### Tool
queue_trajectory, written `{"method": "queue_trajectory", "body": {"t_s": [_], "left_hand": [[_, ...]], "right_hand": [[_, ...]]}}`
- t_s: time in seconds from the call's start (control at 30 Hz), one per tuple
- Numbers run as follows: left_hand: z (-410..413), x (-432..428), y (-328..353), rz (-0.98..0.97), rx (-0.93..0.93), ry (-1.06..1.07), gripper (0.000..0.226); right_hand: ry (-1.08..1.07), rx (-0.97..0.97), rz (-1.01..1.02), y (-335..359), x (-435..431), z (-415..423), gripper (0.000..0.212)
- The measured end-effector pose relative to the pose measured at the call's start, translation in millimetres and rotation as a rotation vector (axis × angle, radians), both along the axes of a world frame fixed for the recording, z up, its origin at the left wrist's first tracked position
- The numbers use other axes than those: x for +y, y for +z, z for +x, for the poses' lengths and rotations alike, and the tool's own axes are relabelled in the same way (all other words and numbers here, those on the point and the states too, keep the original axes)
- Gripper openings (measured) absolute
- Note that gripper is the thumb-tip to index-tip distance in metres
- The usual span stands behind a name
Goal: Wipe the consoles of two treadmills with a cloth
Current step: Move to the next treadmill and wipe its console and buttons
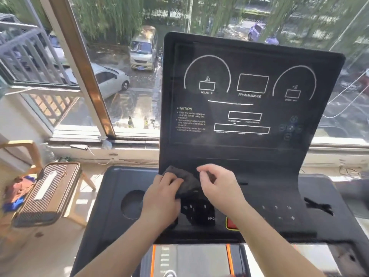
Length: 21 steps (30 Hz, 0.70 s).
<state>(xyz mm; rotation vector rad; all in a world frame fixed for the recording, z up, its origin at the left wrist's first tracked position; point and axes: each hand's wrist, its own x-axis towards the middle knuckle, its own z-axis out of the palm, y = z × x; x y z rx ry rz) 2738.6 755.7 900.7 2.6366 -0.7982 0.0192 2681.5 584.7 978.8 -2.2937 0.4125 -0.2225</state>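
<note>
A black treadmill console (pixel 249 96) stands upright before a window, with white dial outlines and caution text on its screen. Below it lies the flat button panel (pixel 275 212) with a red stop button (pixel 231 223). A dark grey cloth (pixel 186 179) sits bunched at the base of the screen, just above the left buttons. My left hand (pixel 161 198) grips the cloth from the left. My right hand (pixel 217 184) pinches its right edge with thumb and fingers. Part of the cloth is hidden under both hands.
A round cup holder (pixel 132 204) sits left of my hands on the console tray. The treadmill belt (pixel 199 258) with orange stripes shows below. A wooden chair holding a ribbed case (pixel 48 192) stands at the left. Parked cars lie beyond the window.
</note>
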Motion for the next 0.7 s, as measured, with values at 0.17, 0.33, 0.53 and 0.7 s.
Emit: {"method": "queue_trajectory", "body": {"t_s": [0.17, 0.33, 0.53, 0.7], "left_hand": [[-33, -23, -2, 0.055, 0.049, -0.046, 0.044], [-71, -70, 6, 0.109, 0.133, -0.162, 0.046], [-81, -151, 21, 0.135, 0.206, -0.236, 0.042], [-115, -220, 27, 0.298, 0.116, -0.378, 0.047]], "right_hand": [[-0.108, 0.151, 0.066, -13, -16, -35, 0.020], [-0.270, 0.139, 0.232, -12, -36, -69, 0.027], [-0.491, 0.030, 0.568, 1, -67, -136, 0.022], [-0.635, -0.006, 0.623, 2, -110, -223, 0.021]]}}
